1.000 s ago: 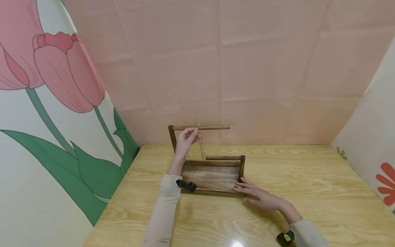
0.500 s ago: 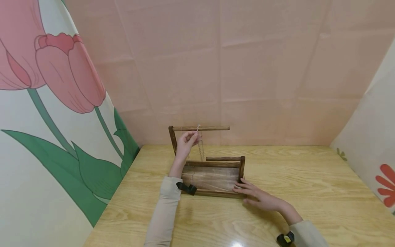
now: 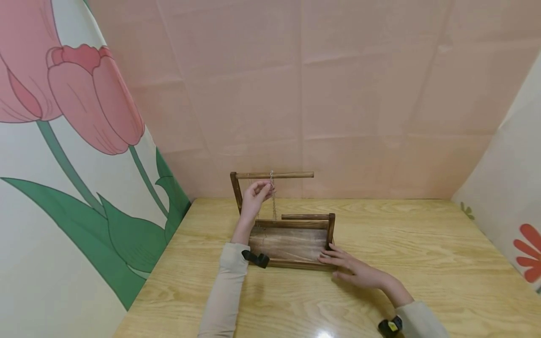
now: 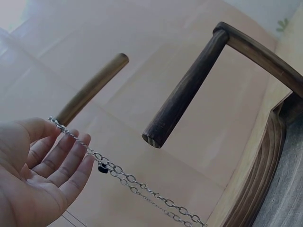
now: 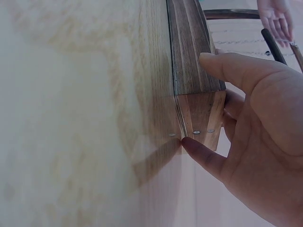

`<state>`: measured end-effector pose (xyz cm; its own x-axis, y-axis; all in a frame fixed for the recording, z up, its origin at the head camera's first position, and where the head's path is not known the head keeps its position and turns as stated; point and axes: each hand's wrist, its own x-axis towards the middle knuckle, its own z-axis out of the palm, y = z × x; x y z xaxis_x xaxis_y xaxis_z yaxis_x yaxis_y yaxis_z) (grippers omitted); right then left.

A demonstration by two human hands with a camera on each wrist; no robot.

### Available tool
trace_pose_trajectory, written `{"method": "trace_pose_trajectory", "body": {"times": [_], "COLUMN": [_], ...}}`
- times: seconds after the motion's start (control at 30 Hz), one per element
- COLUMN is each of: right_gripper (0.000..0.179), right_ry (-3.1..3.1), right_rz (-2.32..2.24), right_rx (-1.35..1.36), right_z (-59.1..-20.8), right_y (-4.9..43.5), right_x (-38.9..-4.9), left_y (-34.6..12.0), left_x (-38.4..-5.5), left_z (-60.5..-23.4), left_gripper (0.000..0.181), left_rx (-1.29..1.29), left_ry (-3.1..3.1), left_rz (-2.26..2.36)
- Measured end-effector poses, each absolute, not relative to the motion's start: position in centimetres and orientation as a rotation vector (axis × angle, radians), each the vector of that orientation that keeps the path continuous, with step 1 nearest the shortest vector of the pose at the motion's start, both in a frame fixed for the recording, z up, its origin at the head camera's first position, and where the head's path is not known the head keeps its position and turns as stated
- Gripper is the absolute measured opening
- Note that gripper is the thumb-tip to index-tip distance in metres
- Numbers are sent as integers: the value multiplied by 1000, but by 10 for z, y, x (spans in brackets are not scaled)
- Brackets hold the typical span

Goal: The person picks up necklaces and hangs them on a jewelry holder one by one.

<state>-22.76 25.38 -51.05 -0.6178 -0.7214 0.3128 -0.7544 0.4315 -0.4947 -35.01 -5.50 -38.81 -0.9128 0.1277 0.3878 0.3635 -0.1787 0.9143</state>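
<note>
My left hand pinches a silver chain necklace between thumb and forefinger, just below the upper bar of a dark wooden jewelry stand. The top of the chain overlaps that bar, and the rest hangs in two strands. In the left wrist view the necklace has large links, finer sections and a small black bead. My right hand holds the stand's front right corner. Seen from the right wrist, the thumb lies on the front board, the little finger touches the bottom edge and other fingers pass behind.
A shorter, lower bar sticks out leftward from the stand's right post. Thin chains hang at the upper bar's left, partly behind my left hand. The wood-grain table meets a pink backdrop behind and a tulip-printed sheet at left.
The left hand has dropped slightly below the upper bar, still pinching the necklace, whose top now overlaps the bar. The hanging strands have drawn closer together. My right hand stays on the corner.
</note>
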Motion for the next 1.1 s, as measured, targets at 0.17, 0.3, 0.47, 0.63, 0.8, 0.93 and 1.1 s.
{"method": "trace_pose_trajectory", "body": {"times": [0.17,0.3,0.47,0.63,0.8,0.93,1.1], "right_gripper": [48,49,50,50,50,50,49], "right_ry": [-2633,-2632,-2639,-2648,-2652,-2651,-2649], "right_rz": [934,926,924,923,978,1000,1001], "right_rx": [1330,1324,1320,1317,1331,1342,1343], "right_z": [-511,-512,-512,-512,-511,-511,-512], "right_y": [254,254,254,254,254,254,255], "right_x": [-229,-230,-231,-231,-230,-231,-231], "left_y": [-55,-56,-56,-56,-57,-58,-62], "left_x": [-350,-350,-351,-350,-351,-350,-341], "left_z": [-391,-394,-398,-403,-409,-413,-412], "left_gripper": [30,30,33,32,35,38,34], "left_rx": [-554,-521,-512,-504,-501,-483,-484], "left_ry": [-1920,-1921,-1917,-1936,-1955,-1969,-1987], "left_rz": [-2223,-2249,-2271,-2262,-2239,-2239,-2277]}}
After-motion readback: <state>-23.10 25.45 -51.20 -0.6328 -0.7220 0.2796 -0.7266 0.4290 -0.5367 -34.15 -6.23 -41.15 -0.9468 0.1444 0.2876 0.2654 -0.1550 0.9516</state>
